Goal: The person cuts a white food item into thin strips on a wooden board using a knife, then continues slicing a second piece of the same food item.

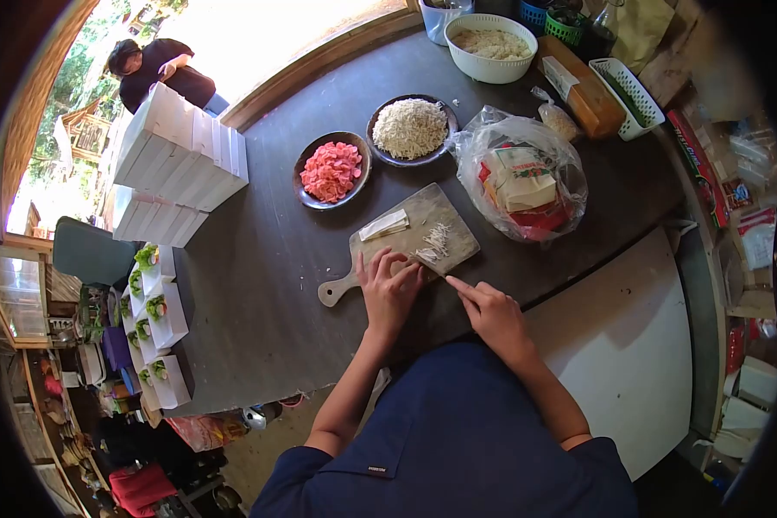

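Note:
A wooden cutting board (423, 205) with a handle lies on the dark table in front of me. On it are a pale, flat stack of white strips (385, 225) and a small pile of thin white shreds (434, 243). My left hand (388, 292) rests at the board's near edge, fingers curled down; what they press on is mostly hidden. My right hand (495, 318) is closed on a knife (435, 270), index finger stretched along it. The blade shows only in part, beside my left fingertips at the board's near edge.
Beyond the board stand a bowl of pink slices (331, 172) and a bowl of white shreds (410, 129). A plastic bag of packets (527, 181) lies right. White boxes (181, 155) are stacked left, near open boxes with greens (169, 312). A person (160, 73) stands outside.

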The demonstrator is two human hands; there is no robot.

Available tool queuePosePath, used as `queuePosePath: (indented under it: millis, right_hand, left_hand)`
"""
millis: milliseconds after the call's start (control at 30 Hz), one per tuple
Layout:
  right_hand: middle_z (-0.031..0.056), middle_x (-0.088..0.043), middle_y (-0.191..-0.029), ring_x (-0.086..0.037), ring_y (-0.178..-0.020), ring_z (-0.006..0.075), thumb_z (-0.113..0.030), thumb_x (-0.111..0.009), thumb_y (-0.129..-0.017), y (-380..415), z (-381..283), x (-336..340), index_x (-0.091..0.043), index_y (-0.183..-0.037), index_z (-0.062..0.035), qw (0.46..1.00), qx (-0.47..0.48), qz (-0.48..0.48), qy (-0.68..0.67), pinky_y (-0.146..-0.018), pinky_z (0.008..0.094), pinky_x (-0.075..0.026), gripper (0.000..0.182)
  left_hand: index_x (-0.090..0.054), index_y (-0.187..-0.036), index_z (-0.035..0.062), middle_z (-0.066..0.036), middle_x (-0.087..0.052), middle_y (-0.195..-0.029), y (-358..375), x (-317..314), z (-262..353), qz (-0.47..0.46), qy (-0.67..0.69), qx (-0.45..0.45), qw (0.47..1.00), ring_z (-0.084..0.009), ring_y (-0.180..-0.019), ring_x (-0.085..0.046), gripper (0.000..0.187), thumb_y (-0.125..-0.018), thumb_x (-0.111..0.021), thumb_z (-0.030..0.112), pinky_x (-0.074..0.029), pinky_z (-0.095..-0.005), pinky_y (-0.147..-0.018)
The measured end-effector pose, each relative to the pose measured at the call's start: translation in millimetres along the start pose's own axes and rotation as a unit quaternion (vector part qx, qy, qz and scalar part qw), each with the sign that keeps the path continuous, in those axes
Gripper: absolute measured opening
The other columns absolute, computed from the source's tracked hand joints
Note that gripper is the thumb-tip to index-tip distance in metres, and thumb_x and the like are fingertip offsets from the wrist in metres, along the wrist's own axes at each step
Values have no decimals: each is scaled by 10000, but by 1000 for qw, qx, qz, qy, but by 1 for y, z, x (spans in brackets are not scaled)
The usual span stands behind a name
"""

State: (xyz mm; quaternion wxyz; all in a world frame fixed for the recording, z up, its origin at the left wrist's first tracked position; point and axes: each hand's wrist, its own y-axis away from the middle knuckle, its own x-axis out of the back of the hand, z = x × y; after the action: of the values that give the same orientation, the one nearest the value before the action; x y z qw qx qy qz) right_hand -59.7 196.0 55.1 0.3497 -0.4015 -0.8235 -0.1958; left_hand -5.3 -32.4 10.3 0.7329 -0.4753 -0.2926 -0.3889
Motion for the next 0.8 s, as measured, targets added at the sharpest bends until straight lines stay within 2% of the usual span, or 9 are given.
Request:
queuePosePath:
  millis: [67, 200, 267, 600, 800]
  right_hand:
    - [137, -657, -918, -737, -797, 409, -200, -647, -1075, 2, 0, 2, -628, -1535, -354, 1000, 21, -11, 8, -729, 544, -624, 485]
    - [139, -641, -907, -719, -802, 411, -184, -649, -1078, 3, -3, 9, -642, -1530, -323, 1000, 3, -28, 7, -723, 548, -595, 472]
    - [142, -650, -929, -752, -787, 395, -206, -641, -1080, 2, 1, 9, -612, -1555, -328, 998, 24, -44, 34, -725, 527, -636, 491]
    - [133, -651, -917, -763, -776, 371, -205, -642, -1075, 12, -15, 22, -614, -1559, -306, 996, -10, -65, 65, -718, 511, -641, 495]
    - [129, -632, -891, -754, -743, 364, -193, -662, -1062, 10, -15, 23, -620, -1555, -299, 997, -6, -54, 62, -686, 502, -637, 506]
  left_hand:
    - [-836, -1006, 195, -4, -702, -1093, 4, 2, 3, -11, -30, 1, 999, -254, -1219, -649, 175, -842, -897, 205, -380, -568, -1224]
    - [-832, -1014, 178, -9, -701, -1070, 8, 3, 12, 1, -60, -29, 998, -260, -1139, -661, 223, -807, -911, 162, -443, -505, -1127]
    - [-834, -1039, 169, -12, -705, -1068, 8, 3, 12, 8, -57, -26, 998, -265, -1130, -667, 236, -814, -906, 159, -467, -471, -1070]
    - [-843, -1041, 171, -5, -708, -1068, 15, -4, 5, 3, -22, -9, 1000, -262, -1088, -670, 211, -835, -891, 170, -491, -456, -1004]
    - [-868, -1011, 171, -1, -725, -1029, 3, 3, 5, -11, 39, 61, 997, -260, -1067, -662, 182, -830, -895, 172, -475, -436, -983]
